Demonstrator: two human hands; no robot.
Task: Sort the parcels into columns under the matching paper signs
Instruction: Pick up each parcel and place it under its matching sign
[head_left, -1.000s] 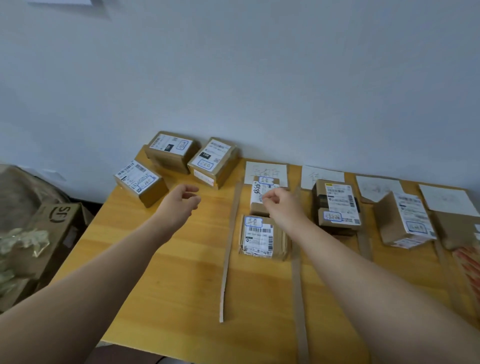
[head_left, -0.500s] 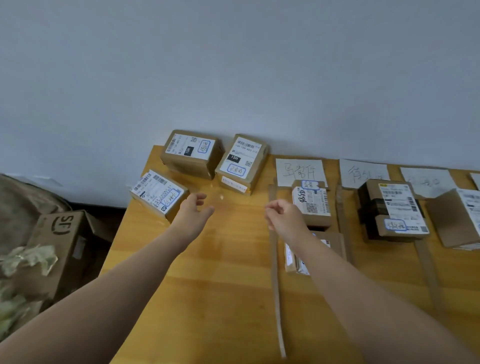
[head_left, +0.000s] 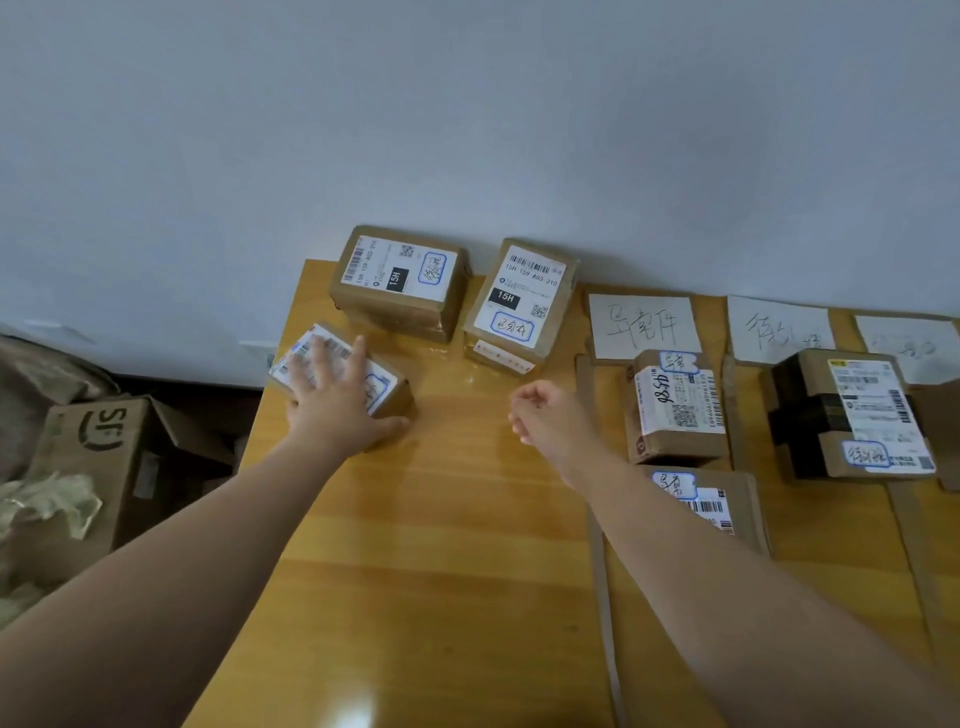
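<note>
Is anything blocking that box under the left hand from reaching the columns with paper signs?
Nothing fixed. Between the parcel under the left hand and the nearest paper sign lies bare table, with only the right hand hovering there and a flat cardboard strip at the column's edge. Which column it belongs in is unreadable.

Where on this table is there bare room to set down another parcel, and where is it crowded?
Free: the bare table between both forearms, left of the cardboard strip. Crowded: the far left corner, where the left hand rests on the near parcel, close to two wall parcels.
</note>
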